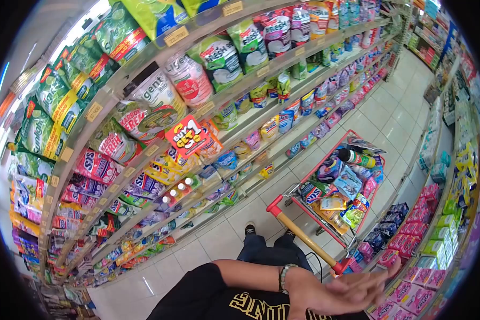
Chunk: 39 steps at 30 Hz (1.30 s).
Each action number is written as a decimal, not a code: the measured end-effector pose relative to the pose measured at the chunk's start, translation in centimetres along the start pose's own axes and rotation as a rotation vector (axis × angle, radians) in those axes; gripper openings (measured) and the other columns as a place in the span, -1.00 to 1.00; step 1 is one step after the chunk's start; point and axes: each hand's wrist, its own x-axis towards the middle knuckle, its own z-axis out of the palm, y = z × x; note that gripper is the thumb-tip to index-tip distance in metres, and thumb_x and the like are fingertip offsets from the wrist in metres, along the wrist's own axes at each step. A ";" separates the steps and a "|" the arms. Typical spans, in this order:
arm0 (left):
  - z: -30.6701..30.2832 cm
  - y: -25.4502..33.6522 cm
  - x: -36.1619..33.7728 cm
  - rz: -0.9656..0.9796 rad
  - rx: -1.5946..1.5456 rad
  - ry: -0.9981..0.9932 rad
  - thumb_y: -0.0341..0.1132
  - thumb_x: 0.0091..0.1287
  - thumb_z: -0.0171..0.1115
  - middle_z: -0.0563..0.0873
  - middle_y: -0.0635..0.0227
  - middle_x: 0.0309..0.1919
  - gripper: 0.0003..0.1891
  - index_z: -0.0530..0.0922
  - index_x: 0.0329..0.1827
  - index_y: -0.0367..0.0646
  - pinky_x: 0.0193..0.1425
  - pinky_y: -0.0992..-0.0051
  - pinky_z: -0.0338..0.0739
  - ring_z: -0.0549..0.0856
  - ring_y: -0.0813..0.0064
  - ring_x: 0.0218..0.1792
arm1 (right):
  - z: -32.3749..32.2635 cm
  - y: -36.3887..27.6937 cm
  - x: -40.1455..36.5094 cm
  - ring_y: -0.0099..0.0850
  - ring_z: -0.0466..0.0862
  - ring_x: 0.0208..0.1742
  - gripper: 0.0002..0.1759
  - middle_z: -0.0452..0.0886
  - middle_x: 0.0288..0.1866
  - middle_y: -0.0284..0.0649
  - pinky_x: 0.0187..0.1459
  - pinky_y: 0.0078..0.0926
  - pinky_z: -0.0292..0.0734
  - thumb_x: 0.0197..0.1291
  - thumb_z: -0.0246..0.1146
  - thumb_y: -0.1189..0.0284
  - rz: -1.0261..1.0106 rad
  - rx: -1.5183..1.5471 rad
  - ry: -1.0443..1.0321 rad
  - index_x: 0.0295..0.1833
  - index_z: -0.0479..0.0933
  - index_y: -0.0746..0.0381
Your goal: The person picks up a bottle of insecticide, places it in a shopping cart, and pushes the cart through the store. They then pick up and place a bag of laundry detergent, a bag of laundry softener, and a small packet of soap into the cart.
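My left hand [333, 292], with a beaded bracelet [284, 278] at the wrist, stretches across my body to the lower right. Its fingers are extended and apart, a little blurred, and I see nothing held in them. The fingertips overlap the edge of the right-hand shelf, close to a small pink pack [388, 258]. My right hand does not show. Just beyond my left hand is the handle [306, 241] of a red-framed shopping cart [310, 172]. Inside the cart lie many packets and a dark bottle with a green label [356, 158].
Long shelves [240, 80] of refill pouches line the left, with a red promotion sign [188, 136] sticking out. Pink and dark packs [413, 232] fill the right-hand shelves. A tiled aisle [394, 114] runs ahead past the cart. My shoe [250, 228] stands behind the cart.
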 end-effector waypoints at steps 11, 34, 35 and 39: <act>-4.4 -7.3 -11.1 -0.123 -0.633 0.411 0.27 0.43 0.22 0.57 0.12 0.36 -0.17 0.47 0.44 -0.34 0.55 0.28 0.24 0.47 0.33 0.45 | 2.2 0.1 -8.0 0.12 -0.62 0.69 0.29 -0.58 0.70 0.07 0.57 0.18 -0.60 0.19 -0.04 -0.53 0.671 1.550 -1.243 0.71 -0.26 0.14; 25.9 -14.4 -51.9 -0.662 0.214 1.909 -0.09 0.56 0.11 0.74 0.21 0.16 -0.57 0.62 0.30 -0.20 0.26 0.34 0.55 0.70 0.35 0.18 | -0.5 -14.3 -11.8 0.07 0.43 0.51 -0.11 0.42 0.51 0.12 0.53 -0.18 0.28 0.28 0.42 0.16 0.366 0.753 -1.541 0.59 0.23 0.29; 29.1 -14.0 -53.9 -0.965 0.555 1.981 -0.05 0.50 0.20 0.75 0.04 0.11 -0.56 0.66 0.17 -0.26 0.21 0.27 0.59 0.72 0.18 0.14 | 0.0 -13.5 -12.6 0.06 0.43 0.51 -0.07 0.43 0.49 0.13 0.53 -0.16 0.28 0.23 0.44 0.14 0.333 0.599 -1.409 0.59 0.22 0.29; 43.3 -19.7 -64.2 -1.753 0.594 1.888 0.13 0.31 0.26 0.73 -0.11 0.08 -0.42 0.68 0.18 -0.16 0.32 0.13 0.55 0.68 -0.06 0.17 | 1.6 -11.4 -13.6 0.04 0.44 0.49 0.05 0.42 0.50 0.16 0.50 -0.10 0.31 0.12 0.48 0.09 0.201 0.035 -1.328 0.61 0.15 0.28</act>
